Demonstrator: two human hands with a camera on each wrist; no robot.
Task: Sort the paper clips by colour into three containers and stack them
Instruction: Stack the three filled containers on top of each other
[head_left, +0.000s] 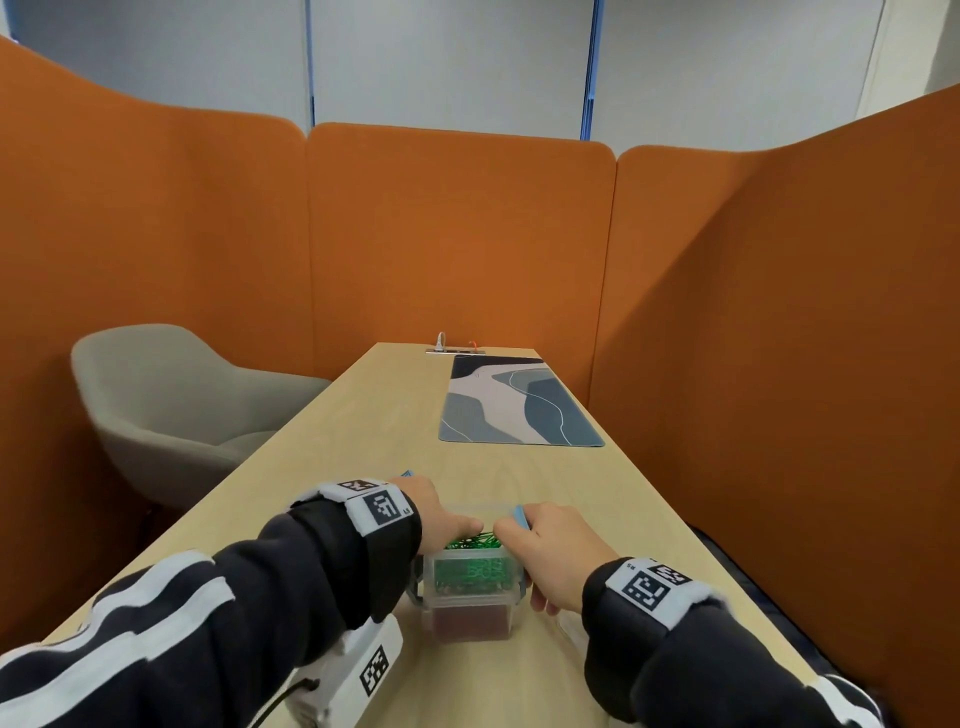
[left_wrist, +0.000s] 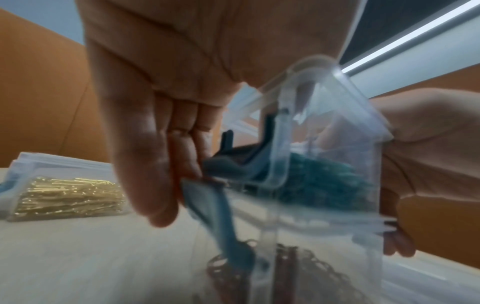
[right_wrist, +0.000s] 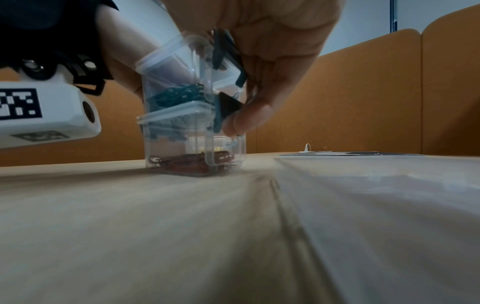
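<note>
We are seeing the stacked containers (head_left: 470, 592) standing near the table's (head_left: 363, 415) near edge, with our left hand (head_left: 439, 514) and right hand (head_left: 550, 551) crowding both sides. A container of gold clips (left_wrist: 67, 197) is sitting toward the left edge. The mat (head_left: 511, 402) is lying flat by the far right corner, leaving the middle passable

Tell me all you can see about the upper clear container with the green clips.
The upper container is a small clear plastic box with blue side latches. It holds green paper clips and has no lid. It sits upright on the lower container of red clips. The left hand and right hand touch its sides at the latches.
</note>
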